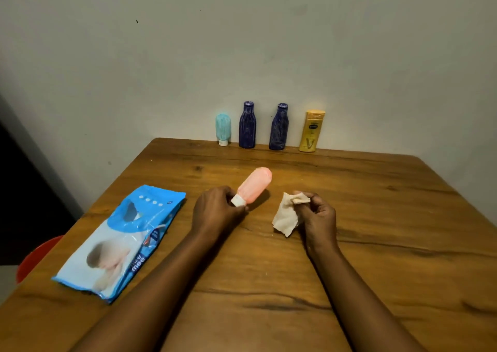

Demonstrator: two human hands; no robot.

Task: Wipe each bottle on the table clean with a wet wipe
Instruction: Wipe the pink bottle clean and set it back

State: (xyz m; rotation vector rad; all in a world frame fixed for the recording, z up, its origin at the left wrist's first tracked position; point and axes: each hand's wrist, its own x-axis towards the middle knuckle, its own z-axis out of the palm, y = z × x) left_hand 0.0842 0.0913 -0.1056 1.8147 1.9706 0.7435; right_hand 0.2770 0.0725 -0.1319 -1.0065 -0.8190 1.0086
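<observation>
A person's left hand grips the white cap end of a small pink plastic bottle, which slants up and away over a brown wooden table. The right hand pinches a crumpled, off-white wet wipe just right of that bottle, not touching it. Along the table's far edge, against a pale wall, four bottles stand upright in a row: a small pale-blue tube on its white cap, two dark-blue bottles, and a yellow lotion bottle. A blue wet-wipe pack lies flat at left.
</observation>
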